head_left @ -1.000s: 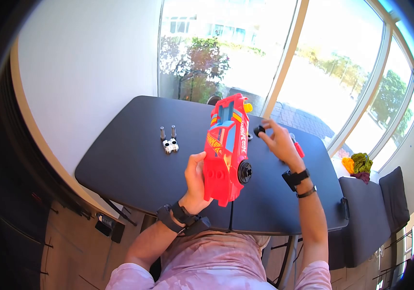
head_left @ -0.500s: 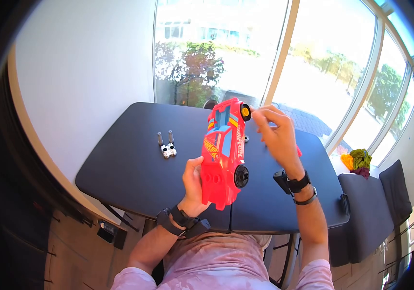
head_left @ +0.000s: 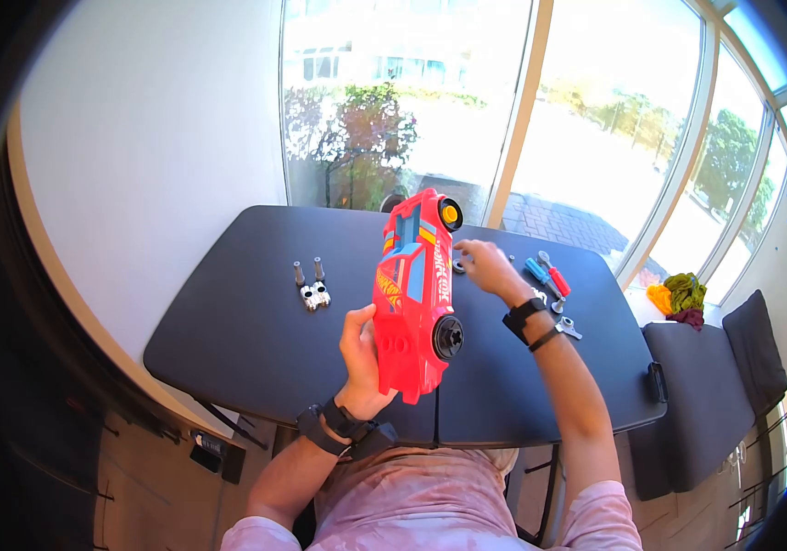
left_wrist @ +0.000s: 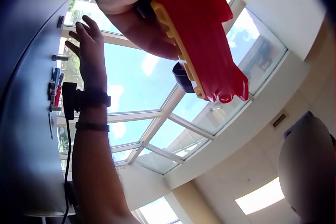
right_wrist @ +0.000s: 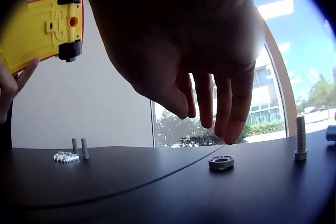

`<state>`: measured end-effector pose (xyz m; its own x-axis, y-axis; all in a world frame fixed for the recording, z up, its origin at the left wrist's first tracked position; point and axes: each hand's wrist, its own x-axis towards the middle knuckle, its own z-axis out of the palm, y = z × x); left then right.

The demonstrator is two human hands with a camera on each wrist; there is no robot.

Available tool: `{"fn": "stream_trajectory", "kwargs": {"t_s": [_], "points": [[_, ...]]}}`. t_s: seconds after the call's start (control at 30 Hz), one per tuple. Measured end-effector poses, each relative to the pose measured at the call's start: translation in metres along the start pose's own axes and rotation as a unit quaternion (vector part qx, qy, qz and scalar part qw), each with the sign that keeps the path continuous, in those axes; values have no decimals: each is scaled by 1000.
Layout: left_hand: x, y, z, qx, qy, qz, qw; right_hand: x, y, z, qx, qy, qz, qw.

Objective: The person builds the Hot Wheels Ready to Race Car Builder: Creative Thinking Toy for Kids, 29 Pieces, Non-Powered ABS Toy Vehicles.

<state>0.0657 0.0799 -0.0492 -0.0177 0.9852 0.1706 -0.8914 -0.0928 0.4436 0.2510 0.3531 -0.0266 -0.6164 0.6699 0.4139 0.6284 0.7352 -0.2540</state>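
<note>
A red toy car (head_left: 409, 285) with a yellow underside (right_wrist: 26, 37) is held up over the table, tilted nose to tail, in my left hand (head_left: 363, 363). The left fingers wrap under its lower end, thumb along the side. Two black wheels show on its right side: the lower wheel (head_left: 448, 338) has a black hub, the upper wheel (head_left: 449, 215) a yellow one. My right hand (head_left: 492, 269) hangs to the right of the car with nothing in its loosely bent fingers. In the right wrist view its fingertips are just above a grey ring (right_wrist: 221, 162) lying on the table.
On the dark table (head_left: 228, 340), a chrome engine-like piece (head_left: 315, 295) sits by two upright grey bolts (head_left: 299, 273) at left. At right lie a blue-handled tool (head_left: 535, 269), a red-handled tool (head_left: 558, 281) and a grey wrench-like piece (head_left: 569, 328). Another bolt (right_wrist: 300, 140) stands near the ring.
The black wheel pinched in the right hand earlier now sits on the car's yellow upper axle. My right hand has let go and moved down beside the car, toward the grey ring.
</note>
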Motion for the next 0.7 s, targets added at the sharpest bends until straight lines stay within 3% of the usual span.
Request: {"fn": "stream_trajectory", "kwargs": {"t_s": [0.1,0.27,0.3,0.43,0.53,0.67,0.7], "points": [[0,0,2,6,9,5,1000,-7,21,43,-56,-17,-10,998],[0,1,2,-3,-5,0,1000,-2,19,34,-83,-57,-15,995],[-1,1,4,-5,-9,-1,1000,-3,25,37,-53,-13,-44,998],[-2,0,6,-1,-3,-1,1000,-4,20,15,24,-8,-34,999],[1,0,1,2,0,0,1000,-11,-9,-19,117,39,17,992],[2,-1,0,1,0,2,1000,-19,-43,-58,282,165,-21,945],[1,-1,0,-1,-1,1,1000,-23,-54,-71,328,162,-23,930]]}}
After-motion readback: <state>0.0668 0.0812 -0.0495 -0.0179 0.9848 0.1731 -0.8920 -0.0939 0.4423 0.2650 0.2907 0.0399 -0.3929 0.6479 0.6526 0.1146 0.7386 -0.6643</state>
